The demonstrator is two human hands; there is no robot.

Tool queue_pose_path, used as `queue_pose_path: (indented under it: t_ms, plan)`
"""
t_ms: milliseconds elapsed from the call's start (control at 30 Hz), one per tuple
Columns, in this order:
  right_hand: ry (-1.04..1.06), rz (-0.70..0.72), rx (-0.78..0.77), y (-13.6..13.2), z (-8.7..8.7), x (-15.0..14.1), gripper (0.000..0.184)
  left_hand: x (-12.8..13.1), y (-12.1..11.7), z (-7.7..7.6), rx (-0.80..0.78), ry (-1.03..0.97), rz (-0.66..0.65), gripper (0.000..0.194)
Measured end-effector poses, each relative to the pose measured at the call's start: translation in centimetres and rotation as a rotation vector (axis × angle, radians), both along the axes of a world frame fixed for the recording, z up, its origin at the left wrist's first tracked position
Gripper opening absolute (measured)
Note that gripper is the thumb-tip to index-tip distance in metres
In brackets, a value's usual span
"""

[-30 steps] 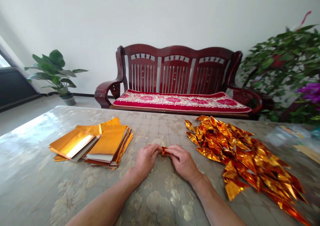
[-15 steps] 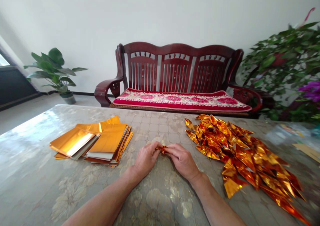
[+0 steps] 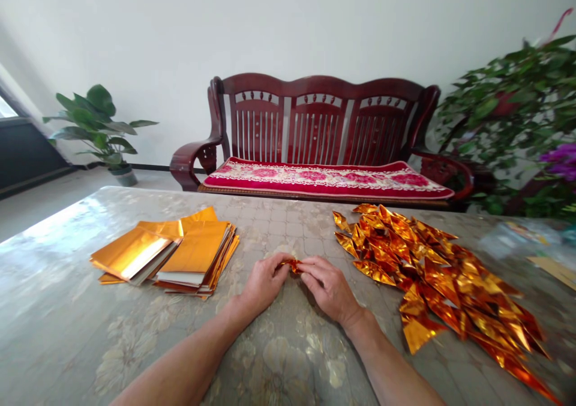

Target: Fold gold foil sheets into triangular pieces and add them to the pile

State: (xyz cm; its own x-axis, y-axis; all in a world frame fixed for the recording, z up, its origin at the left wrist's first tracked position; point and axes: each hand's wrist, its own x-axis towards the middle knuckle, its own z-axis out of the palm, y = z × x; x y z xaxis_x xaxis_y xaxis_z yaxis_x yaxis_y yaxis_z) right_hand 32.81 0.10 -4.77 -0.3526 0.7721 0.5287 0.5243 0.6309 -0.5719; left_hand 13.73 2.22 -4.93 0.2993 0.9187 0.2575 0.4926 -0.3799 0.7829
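Left hand [image 3: 264, 281] and right hand [image 3: 330, 287] below frame centre; fingers of both pinch one small foil piece [image 3: 294, 265] over the worktop [image 3: 281, 352]. Flat foil sheets [image 3: 195, 250] stacked left of centre, folded foil pieces [image 3: 432, 268] heaped lower right. Wooden settee [image 3: 317, 117] beyond, upper middle.

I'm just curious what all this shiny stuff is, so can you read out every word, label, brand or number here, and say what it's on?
Readable text: none.
Gold sheets, folded foil pile: no writing visible.
Held foil piece: too small to tell.
Clear plastic: coloured patches, too blurred to say whether they are print.
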Motion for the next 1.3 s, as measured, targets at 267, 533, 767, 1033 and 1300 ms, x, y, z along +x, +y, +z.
queue_pose_path:
  t_ms: [267, 533, 767, 1033, 1300]
  plan:
    - [0.003, -0.052, 0.005, 0.0, 0.0, -0.3, 0.017, 0.4, 0.0, 0.1, -0.076, -0.030, 0.061, 0.018]
    - [0.018, -0.221, -0.077, -0.2, -0.4, -0.6, 0.007, 0.5, 0.0, -0.1, -0.074, -0.035, 0.050, 0.017]
    - [-0.035, -0.173, -0.045, 0.0, -0.3, -0.6, 0.016, 0.6, -0.2, -0.3, -0.004, -0.018, 0.007, 0.018]
    - [-0.051, -0.163, -0.045, 0.1, -0.1, -0.6, 0.018, 0.5, -0.5, -0.5, 0.073, 0.046, -0.014, 0.021]
    - [-0.055, -0.155, -0.043, 0.0, 0.0, -0.6, 0.018, 0.6, -1.0, -0.1, 0.095, 0.131, -0.015, 0.019]
